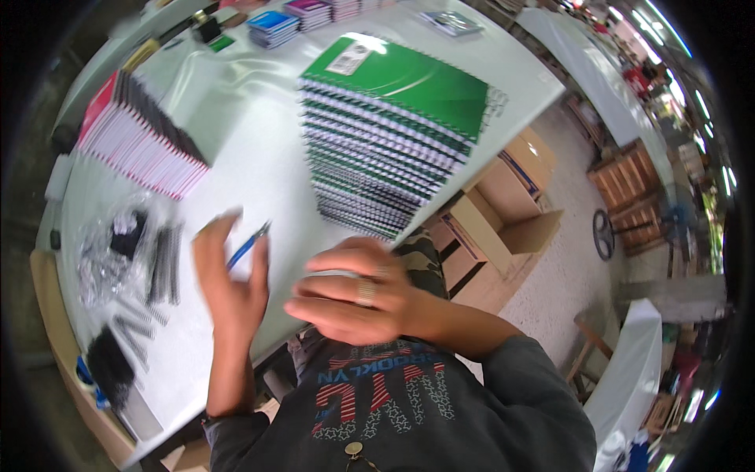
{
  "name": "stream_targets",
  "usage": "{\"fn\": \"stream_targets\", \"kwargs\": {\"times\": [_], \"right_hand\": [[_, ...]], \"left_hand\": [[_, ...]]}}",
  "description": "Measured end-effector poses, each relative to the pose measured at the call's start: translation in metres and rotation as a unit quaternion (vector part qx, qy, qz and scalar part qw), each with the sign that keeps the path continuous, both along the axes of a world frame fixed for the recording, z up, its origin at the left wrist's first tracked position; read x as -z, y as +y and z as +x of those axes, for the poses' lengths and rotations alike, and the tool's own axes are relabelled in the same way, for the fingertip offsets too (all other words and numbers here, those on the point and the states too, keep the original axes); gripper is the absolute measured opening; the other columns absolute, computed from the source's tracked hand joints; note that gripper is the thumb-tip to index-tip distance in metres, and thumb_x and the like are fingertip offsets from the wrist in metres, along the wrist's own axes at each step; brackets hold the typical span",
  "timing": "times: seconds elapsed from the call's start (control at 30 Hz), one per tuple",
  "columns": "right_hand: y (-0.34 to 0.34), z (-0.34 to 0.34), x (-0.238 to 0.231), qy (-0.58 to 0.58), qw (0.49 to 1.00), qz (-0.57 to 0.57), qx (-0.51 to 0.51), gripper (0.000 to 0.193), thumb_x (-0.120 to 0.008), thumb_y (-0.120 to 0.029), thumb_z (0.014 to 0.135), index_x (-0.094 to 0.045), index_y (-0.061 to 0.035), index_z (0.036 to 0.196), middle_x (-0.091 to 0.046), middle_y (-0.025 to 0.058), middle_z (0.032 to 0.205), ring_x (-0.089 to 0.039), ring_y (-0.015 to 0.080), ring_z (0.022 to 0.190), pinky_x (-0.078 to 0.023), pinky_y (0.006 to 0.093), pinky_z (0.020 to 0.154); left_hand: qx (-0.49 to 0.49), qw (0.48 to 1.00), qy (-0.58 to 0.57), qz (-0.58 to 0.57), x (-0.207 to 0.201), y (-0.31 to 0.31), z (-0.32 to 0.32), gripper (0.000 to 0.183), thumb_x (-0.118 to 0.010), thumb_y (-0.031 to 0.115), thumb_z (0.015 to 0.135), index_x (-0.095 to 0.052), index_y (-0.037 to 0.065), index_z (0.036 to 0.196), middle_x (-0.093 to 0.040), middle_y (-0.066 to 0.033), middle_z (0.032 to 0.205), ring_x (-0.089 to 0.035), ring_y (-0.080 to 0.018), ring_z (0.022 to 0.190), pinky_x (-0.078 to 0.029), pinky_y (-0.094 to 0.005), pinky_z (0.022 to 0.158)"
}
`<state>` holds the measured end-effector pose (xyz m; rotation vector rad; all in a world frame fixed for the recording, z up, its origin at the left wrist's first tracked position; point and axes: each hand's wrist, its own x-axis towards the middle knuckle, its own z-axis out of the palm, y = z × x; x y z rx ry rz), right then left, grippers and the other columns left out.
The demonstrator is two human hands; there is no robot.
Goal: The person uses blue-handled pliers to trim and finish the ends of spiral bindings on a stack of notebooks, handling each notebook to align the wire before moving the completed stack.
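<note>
My left hand [228, 279] is above the near part of the table, thumb and fingers wide apart. Between them shows a blue-handled hand tool with a pointed tip [245, 248], apparently on the tabletop and not gripped. Close to my body, my right hand [354, 291] is blurred, its fingers bent and partly apart, with a ring on one. No object shows in it, though its underside is hidden. Just beyond stands a tall stack of green spiral notebooks [393, 134], coil edges facing me. A stack of red-covered notebooks [141, 149] leans at the left.
Loose dark wire coils [163, 263], a clear plastic bag [98, 263] and a black bristly bundle [110, 366] lie on the white table's left side. Small blue books [273, 28] line the far edge. Open cardboard boxes [503, 204] stand to the right, below the table edge.
</note>
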<state>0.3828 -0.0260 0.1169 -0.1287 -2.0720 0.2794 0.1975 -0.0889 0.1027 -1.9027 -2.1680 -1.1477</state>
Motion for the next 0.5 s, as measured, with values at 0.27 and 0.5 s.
{"fn": "stream_targets", "kwargs": {"times": [0.27,0.5], "right_hand": [[0.045,0.01,-0.104,-0.074,0.947,0.095,0.297,0.026,-0.066,-0.012,0.077,-0.066,-0.0077,0.103,-0.063,0.0044,0.104,-0.056,0.024,0.099,-0.041,0.0348,0.085],[0.059,0.003,-0.088,-0.079,0.936,0.043,0.339,0.031,-0.073,-0.017,0.071,-0.065,-0.0128,0.101,-0.063,0.0008,0.1,-0.057,0.0218,0.093,-0.04,0.0348,0.082]], "left_hand": [[-0.174,0.944,0.109,-0.26,0.116,-0.01,-0.032,0.066,-0.058,0.037,0.084,-0.033,0.008,0.137,-0.034,-0.0202,0.132,-0.032,-0.0351,0.123,-0.029,-0.052,0.095],[-0.204,0.935,0.177,-0.23,0.114,-0.043,-0.016,0.066,-0.059,0.033,0.084,-0.031,0.003,0.137,-0.041,-0.0191,0.118,-0.04,-0.0335,0.109,-0.033,-0.045,0.09]]}}
